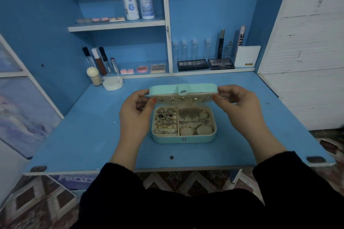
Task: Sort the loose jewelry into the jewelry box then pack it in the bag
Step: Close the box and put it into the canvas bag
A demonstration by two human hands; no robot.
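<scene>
Your left hand [135,109] and right hand [240,106] pinch opposite ends of the lid [183,90], its long axis spanning between them, the filled jewelry box [183,138] directly beneath.

Mint jewelry box [183,138] on desk, lid [183,90] half-raised, compartments filled.

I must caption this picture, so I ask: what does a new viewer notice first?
First, the mint jewelry box in the middle of the blue desk, its lid half raised, pinched at each end by the left hand and the right hand. Next, the rings in its left compartment and gold hoops in its right.
</scene>
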